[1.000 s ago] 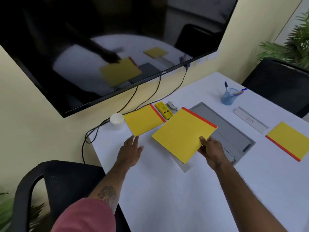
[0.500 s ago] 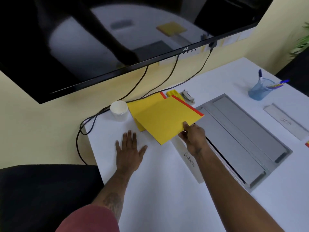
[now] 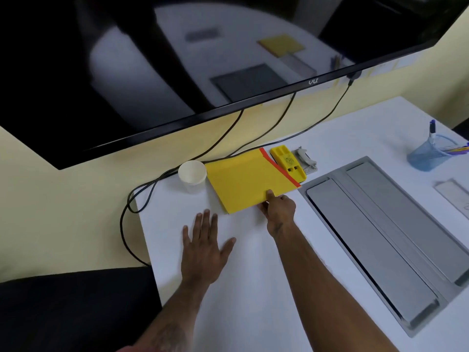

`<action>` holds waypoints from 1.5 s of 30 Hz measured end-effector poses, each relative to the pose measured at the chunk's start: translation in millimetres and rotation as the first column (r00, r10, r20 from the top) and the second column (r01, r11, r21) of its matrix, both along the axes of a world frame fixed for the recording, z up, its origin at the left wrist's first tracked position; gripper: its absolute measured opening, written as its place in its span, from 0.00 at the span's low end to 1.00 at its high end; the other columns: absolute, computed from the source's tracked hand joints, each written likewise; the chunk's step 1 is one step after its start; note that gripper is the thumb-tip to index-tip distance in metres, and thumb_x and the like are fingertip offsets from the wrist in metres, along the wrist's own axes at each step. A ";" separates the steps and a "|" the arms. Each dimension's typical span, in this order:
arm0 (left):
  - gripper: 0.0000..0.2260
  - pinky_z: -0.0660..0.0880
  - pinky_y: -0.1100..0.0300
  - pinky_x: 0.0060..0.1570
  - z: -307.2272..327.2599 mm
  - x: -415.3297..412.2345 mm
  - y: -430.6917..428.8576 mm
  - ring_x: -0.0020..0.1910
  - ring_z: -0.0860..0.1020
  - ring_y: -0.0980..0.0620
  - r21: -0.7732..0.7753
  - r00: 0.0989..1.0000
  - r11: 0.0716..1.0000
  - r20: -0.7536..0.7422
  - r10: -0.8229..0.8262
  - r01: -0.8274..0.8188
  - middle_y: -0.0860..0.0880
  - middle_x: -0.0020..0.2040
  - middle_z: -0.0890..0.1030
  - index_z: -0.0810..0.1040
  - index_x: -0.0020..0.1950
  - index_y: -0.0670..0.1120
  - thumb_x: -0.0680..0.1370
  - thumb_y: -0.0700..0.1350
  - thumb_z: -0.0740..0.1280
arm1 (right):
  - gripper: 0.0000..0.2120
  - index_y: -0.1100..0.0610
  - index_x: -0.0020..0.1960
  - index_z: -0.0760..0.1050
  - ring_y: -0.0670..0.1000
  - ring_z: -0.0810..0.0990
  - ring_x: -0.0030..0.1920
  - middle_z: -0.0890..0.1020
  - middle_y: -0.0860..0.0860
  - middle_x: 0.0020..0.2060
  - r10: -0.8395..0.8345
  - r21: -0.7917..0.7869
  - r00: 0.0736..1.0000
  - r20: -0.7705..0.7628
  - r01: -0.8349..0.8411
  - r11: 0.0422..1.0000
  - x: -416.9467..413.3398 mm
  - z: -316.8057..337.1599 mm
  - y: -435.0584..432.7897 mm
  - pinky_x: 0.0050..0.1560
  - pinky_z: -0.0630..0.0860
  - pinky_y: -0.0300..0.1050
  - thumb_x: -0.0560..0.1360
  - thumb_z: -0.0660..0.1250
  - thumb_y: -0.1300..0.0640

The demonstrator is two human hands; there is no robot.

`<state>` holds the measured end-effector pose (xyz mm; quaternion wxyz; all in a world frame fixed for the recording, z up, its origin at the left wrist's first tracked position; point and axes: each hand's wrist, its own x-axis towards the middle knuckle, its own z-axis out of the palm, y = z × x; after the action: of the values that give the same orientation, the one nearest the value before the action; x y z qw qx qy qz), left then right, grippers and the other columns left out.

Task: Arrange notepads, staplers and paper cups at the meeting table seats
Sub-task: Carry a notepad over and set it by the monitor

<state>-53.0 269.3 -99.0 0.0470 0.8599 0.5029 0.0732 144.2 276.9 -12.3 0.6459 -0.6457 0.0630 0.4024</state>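
Observation:
A yellow notepad with a red edge strip lies on top of a second yellow notepad near the table's far edge. My right hand pinches its near right corner, thumb on top. My left hand rests flat on the white table, fingers spread, holding nothing. A white paper cup stands just left of the notepads. Right of them lies a yellow stapler, with a small grey metal stapler beside it.
A grey cable tray lid is set into the table at right. A blue pen holder stands far right, a name plate near it. A wall screen hangs above, black cables trail down, a black chair stands at left.
My right hand has carried the yellow notepad left and away from me and laid it over the other notepad. My left hand has stayed on the table. The view has shifted left.

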 end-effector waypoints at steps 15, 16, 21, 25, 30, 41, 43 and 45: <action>0.35 0.58 0.37 0.73 -1.0 -0.5 1.1 0.79 0.57 0.44 -0.011 1.000 1.000 0.004 -0.004 0.004 0.43 0.80 0.59 0.61 0.79 0.43 0.80 0.67 0.52 | 0.09 0.66 0.52 0.74 0.66 0.82 0.53 0.79 0.65 0.56 0.233 -0.488 0.941 0.246 -0.088 0.869 9.9 2.5 29.8 0.54 0.80 0.61 0.72 0.62 0.68; 0.35 0.58 0.37 0.73 -1.5 -1.0 1.6 0.79 0.57 0.44 -0.012 1.000 1.000 0.002 -0.004 0.004 0.43 0.80 0.59 0.61 0.79 0.43 0.80 0.67 0.52 | 0.09 0.65 0.52 0.73 0.66 0.82 0.53 0.79 0.65 0.56 0.228 -0.487 0.944 0.237 -0.088 0.869 9.9 2.9 31.9 0.54 0.80 0.61 0.72 0.62 0.68; 0.35 0.57 0.36 0.73 -1.7 -1.4 1.9 0.79 0.58 0.44 -0.017 1.000 1.000 0.012 -0.010 0.010 0.43 0.80 0.59 0.62 0.78 0.43 0.80 0.66 0.54 | 0.17 0.68 0.61 0.74 0.65 0.81 0.55 0.78 0.64 0.58 0.232 -0.471 0.951 0.204 -0.112 0.875 8.4 4.1 30.6 0.55 0.80 0.60 0.73 0.62 0.68; 0.35 0.58 0.36 0.72 -1.1 -1.0 1.0 0.79 0.58 0.44 -0.013 1.000 1.000 0.007 -0.014 0.014 0.42 0.79 0.60 0.63 0.78 0.43 0.80 0.66 0.54 | 0.05 0.66 0.47 0.73 0.65 0.81 0.54 0.77 0.62 0.50 0.235 -0.410 0.955 0.183 -0.143 0.901 4.6 8.4 26.9 0.54 0.80 0.58 0.72 0.62 0.70; 0.36 0.56 0.36 0.72 1.6 -2.0 1.8 0.79 0.57 0.43 -0.041 0.999 0.999 -0.005 -0.033 0.033 0.42 0.80 0.59 0.61 0.79 0.43 0.80 0.66 0.51 | 0.01 0.65 0.45 0.73 0.62 0.82 0.51 0.81 0.63 0.52 0.356 -0.401 0.896 0.266 -0.232 0.886 -0.5 18.9 6.8 0.41 0.76 0.48 0.74 0.64 0.66; 0.36 0.41 0.38 0.76 49.9 -7.4 1.4 0.79 0.36 0.46 -0.338 0.975 0.941 -0.197 -0.105 0.033 0.44 0.80 0.36 0.41 0.81 0.47 0.81 0.66 0.47 | 0.34 0.54 0.80 0.50 0.60 0.42 0.79 0.48 0.59 0.80 0.881 -0.857 0.066 0.469 -0.206 0.472 -9.4 54.1 -132.7 0.76 0.47 0.63 0.81 0.50 0.36; 0.37 0.42 0.37 0.75 65.0 -8.4 -16.8 0.80 0.37 0.45 -0.244 0.972 0.965 -0.185 -0.146 0.098 0.43 0.81 0.37 0.43 0.81 0.47 0.80 0.68 0.44 | 0.37 0.53 0.81 0.46 0.61 0.36 0.78 0.43 0.59 0.79 0.894 -0.881 0.030 0.446 -0.163 0.445 -8.9 60.3 -162.9 0.75 0.42 0.66 0.80 0.47 0.33; 0.40 0.43 0.37 0.74 83.6 -4.7 -34.0 0.80 0.41 0.45 -0.185 0.966 0.969 -0.168 -0.198 0.166 0.43 0.81 0.41 0.45 0.81 0.47 0.75 0.71 0.36 | 0.38 0.52 0.81 0.44 0.61 0.35 0.78 0.41 0.59 0.79 0.898 -0.891 0.019 0.439 -0.116 0.438 -7.9 67.2 -192.2 0.74 0.41 0.67 0.79 0.44 0.31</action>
<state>-57.7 235.3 -15.4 0.0795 0.8985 0.4281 -0.0549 136.3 84.6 54.9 0.0568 -0.8809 -0.4535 0.1229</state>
